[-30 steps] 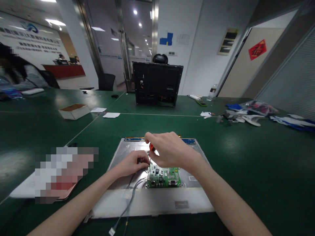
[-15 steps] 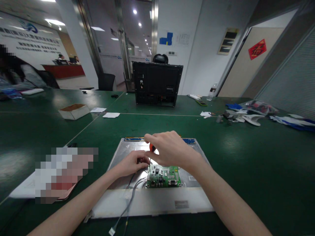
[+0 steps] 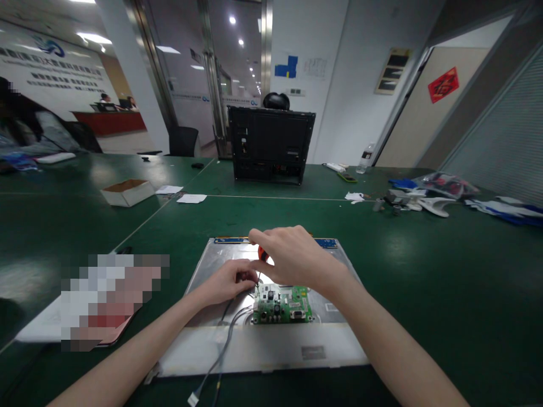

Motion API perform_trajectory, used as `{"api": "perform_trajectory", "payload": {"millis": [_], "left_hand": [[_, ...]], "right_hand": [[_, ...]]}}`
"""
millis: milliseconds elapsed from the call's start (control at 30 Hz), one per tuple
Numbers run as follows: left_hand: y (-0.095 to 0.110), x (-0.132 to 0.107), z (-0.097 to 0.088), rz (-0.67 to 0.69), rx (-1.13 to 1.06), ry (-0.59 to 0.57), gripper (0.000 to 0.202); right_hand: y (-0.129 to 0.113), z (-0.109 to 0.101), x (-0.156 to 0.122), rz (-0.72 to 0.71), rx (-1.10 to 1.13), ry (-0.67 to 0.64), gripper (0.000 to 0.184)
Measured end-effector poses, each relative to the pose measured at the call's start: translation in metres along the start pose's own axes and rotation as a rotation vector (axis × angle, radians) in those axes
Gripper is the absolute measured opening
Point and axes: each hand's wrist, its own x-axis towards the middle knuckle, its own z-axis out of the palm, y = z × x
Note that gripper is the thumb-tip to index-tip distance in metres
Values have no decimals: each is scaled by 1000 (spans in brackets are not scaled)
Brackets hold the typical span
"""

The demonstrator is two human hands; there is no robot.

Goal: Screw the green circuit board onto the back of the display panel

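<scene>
A screwdriver (image 3: 263, 254) with a red and black handle stands nearly upright, and my right hand (image 3: 297, 257) is closed round the handle from above. Its thin shaft reaches down to the upper left corner of a green circuit board (image 3: 282, 305). Beside that corner, my left hand (image 3: 231, 280) has its fingers curled and pinched near the shaft's tip; what they hold, if anything, is hidden. The board lies on the silver back of a flat display panel (image 3: 250, 347). Grey cables (image 3: 227, 345) run from the board's left side to a white plug (image 3: 193, 399) over the panel's near edge.
A black monitor housing (image 3: 271, 144) stands at the table's far side. An open box (image 3: 128, 193) and paper (image 3: 192, 199) lie at left. Nearer, a partly blurred-out phone-like thing (image 3: 123, 328) rests on the table. Loose parts and bags (image 3: 445, 185) are at far right.
Both hands stay in nearly the same place. The screwdriver's handle has turned slightly in my right hand; the board and panel have not moved.
</scene>
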Motion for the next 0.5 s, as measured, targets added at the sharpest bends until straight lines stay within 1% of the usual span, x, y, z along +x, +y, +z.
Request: {"api": "perform_trajectory", "payload": {"millis": [100,267,333,433,500], "left_hand": [[0,0,0,-14,-6,-11,6],[-2,0,1,7,-14,4,2],[-2,0,1,11,-12,10,4],[0,0,1,-23,-14,-5,6],[0,-1,0,-41,-16,-15,5]], "right_hand": [[0,1,1,25,-25,-14,19],[-2,-2,-2,-22,14,-27,20],[-2,-3,-1,-15,11,-33,21],[0,-2,1,20,-26,-49,21],[0,-1,2,26,-43,-46,18]]}}
